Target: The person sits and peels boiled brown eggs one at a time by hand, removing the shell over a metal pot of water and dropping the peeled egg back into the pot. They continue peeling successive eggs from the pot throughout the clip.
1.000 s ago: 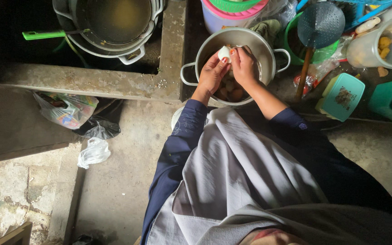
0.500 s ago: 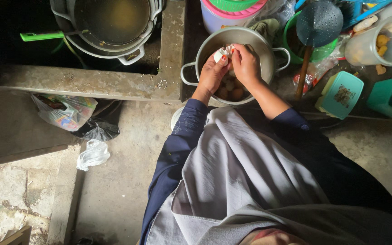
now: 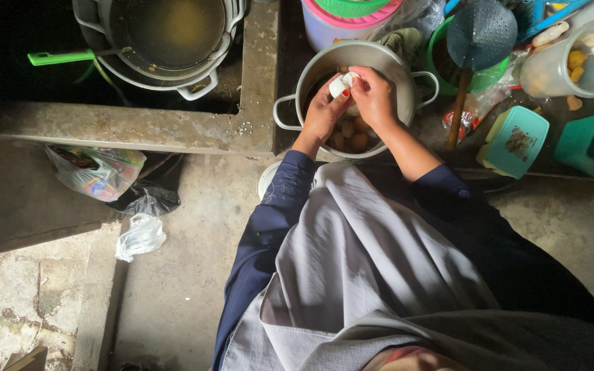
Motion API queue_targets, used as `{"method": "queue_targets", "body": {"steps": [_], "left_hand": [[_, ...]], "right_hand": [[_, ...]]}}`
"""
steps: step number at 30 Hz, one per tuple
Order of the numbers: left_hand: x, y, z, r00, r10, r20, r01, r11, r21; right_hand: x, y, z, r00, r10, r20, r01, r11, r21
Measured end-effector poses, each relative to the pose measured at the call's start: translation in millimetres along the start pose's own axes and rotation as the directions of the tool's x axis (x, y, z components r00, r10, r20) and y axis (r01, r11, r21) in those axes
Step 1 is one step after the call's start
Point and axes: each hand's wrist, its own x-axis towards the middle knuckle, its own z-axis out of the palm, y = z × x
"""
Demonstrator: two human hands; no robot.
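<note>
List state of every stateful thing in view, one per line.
Left hand: grip on white egg, over the pot.
Right hand: fingertips on the same egg.
Steel pot: uncovered, brown round items at the bottom.
Big pot: uncovered, filled with murky liquid.
Clear jug: open, yellow pieces inside.
Teal box: lid on.
White plastic bag: crumpled on the floor.
</note>
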Motion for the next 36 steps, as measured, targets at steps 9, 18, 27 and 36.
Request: {"method": "queue_targets", "body": {"steps": [9, 18, 27, 36], "left_hand": [[-1, -2, 2, 0.999, -0.034, -0.015, 0.034, 0.999, 0.022], [1, -9, 1, 1.0, -0.019, -0.001, 0.019, 0.998, -0.066], [0, -11, 1, 0.999, 0.002, 0.037, 0.004, 0.987, -0.159], [-1, -12, 2, 1.0, -0.005, -0.017, 0.003, 0.99, -0.14]], "right_hand": [[-4, -3, -4, 1.0, -0.014, -0.015, 0.014, 0.999, 0.052], [-9, -12, -6, 0.998, -0.066, -0.021, 0.066, 0.998, -0.018], [-8, -27, -12, 0.998, -0.055, 0.018, 0.054, 0.998, 0.039], [-11, -35, -17, 0.994, -0.105, 0.035, 0.106, 0.993, -0.056]]}}
